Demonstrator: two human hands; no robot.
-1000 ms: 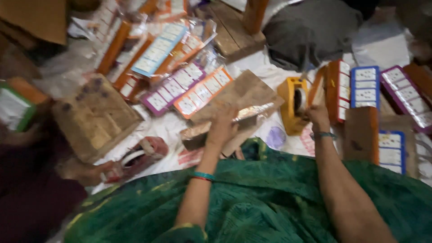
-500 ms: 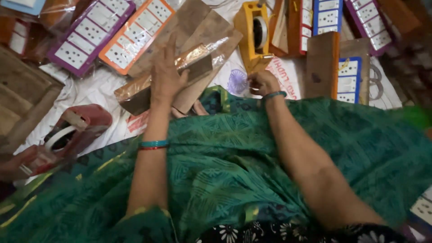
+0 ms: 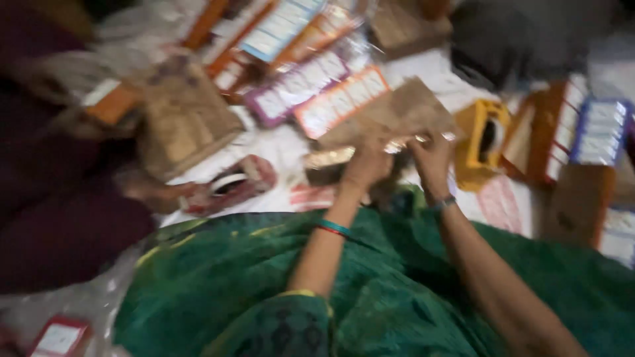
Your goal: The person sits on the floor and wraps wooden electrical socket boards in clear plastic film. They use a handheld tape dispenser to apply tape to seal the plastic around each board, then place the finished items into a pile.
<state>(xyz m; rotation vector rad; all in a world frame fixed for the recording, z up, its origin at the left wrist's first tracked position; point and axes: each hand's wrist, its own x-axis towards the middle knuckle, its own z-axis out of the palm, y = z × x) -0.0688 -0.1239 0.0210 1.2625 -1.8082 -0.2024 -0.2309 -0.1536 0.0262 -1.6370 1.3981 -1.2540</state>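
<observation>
Both hands, the left hand [image 3: 366,165] and right hand [image 3: 431,157], are pinching a brown paper packet [image 3: 390,116] with a shiny edge. Handling seems under way; the next move is calling for a steady two-handed hold.

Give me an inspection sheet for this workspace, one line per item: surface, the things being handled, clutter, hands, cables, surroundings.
Surface: white sheet on the floor, mostly covered; picture blurred.
Things handled: flat brown paper packet with a shiny wrapped strip under it, both at the fingertips.
Clutter: purple card, orange card, yellow box, red tape dispenser, brown carton, blue-edged cards.
Hands: left hand and right hand both rest on the packet's near edge; grip unclear through blur.
Cables: nothing seen.
Surroundings: green cloth over the lap; another person's dark sleeve on the left.
</observation>
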